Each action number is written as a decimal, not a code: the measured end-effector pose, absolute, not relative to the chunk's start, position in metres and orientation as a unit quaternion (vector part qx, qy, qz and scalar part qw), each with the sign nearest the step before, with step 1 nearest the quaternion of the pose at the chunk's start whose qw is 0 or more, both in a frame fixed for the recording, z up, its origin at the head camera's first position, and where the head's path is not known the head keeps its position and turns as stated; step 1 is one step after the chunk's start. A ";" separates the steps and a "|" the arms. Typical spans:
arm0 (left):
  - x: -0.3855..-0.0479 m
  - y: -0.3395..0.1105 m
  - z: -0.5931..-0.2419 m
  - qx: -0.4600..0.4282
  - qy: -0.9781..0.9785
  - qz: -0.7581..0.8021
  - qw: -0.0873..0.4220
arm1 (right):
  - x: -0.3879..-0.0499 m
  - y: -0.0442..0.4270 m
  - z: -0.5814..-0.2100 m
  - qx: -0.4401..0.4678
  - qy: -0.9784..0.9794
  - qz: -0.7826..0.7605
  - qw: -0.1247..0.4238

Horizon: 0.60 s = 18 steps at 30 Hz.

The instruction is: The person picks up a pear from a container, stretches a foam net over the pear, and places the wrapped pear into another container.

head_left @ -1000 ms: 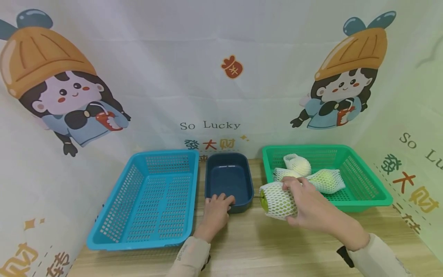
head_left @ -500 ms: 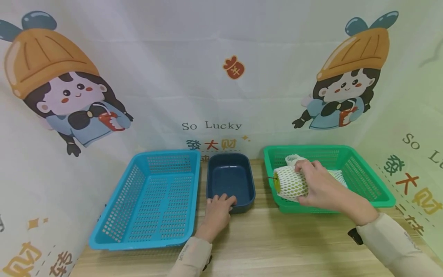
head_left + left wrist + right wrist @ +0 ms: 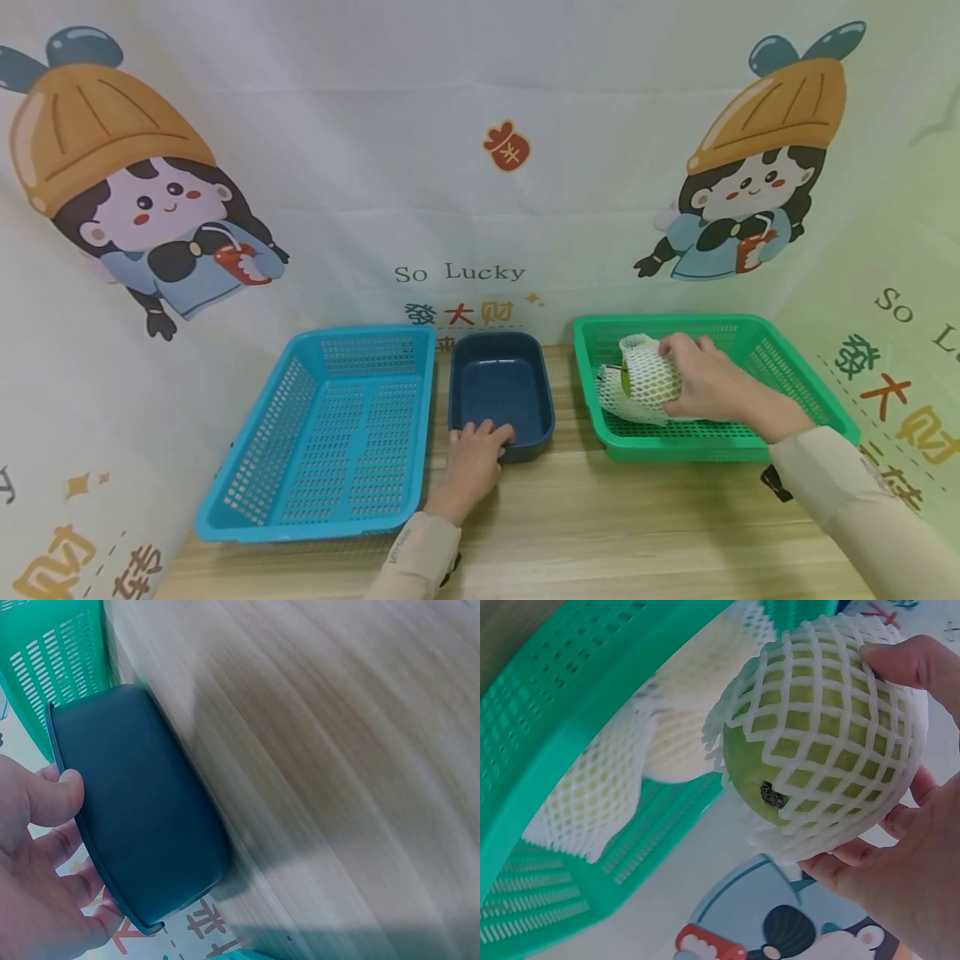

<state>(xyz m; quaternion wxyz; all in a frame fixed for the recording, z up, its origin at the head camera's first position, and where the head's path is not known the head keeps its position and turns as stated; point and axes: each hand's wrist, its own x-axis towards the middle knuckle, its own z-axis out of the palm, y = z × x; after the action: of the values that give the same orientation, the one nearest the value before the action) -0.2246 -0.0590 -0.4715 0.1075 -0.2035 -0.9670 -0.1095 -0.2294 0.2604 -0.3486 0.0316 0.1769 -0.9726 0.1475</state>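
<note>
In the head view my right hand (image 3: 712, 387) grips a yellow-green pear (image 3: 654, 379) in a white foam net, held over the green basket (image 3: 690, 452). The right wrist view shows the pear (image 3: 821, 727) close up, its dark blossom end bare of the net, thumb on one side and fingers on the other. More netted fruits (image 3: 621, 402) lie in that basket, partly hidden by the held one. My left hand (image 3: 474, 467) holds the front rim of a dark blue container (image 3: 501, 392); in the left wrist view the thumb (image 3: 60, 796) presses its outer wall, fingers over the rim.
A blue slotted basket (image 3: 311, 527) stands to the left of the dark blue container. All three stand on a wood-grain table (image 3: 592, 533). A printed cloth (image 3: 352, 167) with cartoon figures hangs close behind them and along the sides.
My right hand has carried the netted pear right and away from me, from near the dark blue container to over the green basket. The left hand has stayed on the container's rim.
</note>
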 end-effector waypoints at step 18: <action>-0.226 -0.059 -0.471 -0.197 -0.971 -0.111 0.080 | -0.278 0.291 -0.358 0.113 -0.989 0.090 -0.023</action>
<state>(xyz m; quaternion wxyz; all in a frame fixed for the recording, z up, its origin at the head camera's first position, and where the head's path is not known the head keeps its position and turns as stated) -0.2261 -0.0592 -0.4708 0.0803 -0.1975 -0.9707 -0.1113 -0.2776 0.2914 -0.3583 -0.0232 0.1131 -0.9892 0.0898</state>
